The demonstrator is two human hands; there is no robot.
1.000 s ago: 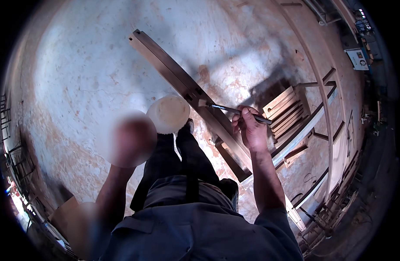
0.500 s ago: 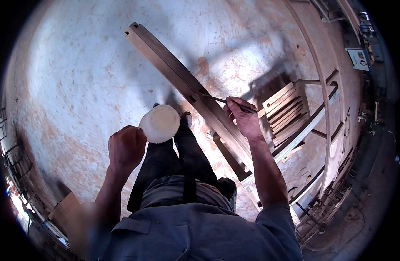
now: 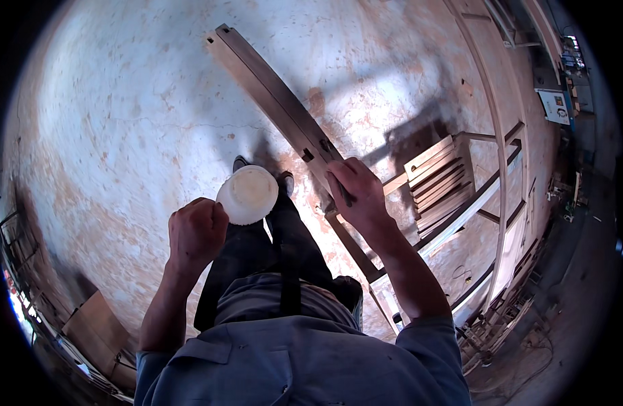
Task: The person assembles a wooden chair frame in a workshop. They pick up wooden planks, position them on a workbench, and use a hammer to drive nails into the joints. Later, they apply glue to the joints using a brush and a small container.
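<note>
My left hand is closed in a fist beside a mallet with a pale, round head; its handle is hidden in the grip. A long brown wooden beam slants from the far middle down toward my right hand. Dark mortise holes show in the beam, at its far end and just beyond my right hand. That hand is closed over the beam's near part and also keeps hold of a dark chisel, mostly covered by the fingers.
Beneath the beam's near end is a wooden support. To the right lie a slatted wooden piece and a long wooden frame. A brown board leans at the lower left. My feet stand on the worn, patchy floor.
My right hand has moved left and down from holding the chisel at the mortise to gripping the beam. The beam has turned and shifted slightly. My left hand has barely moved.
</note>
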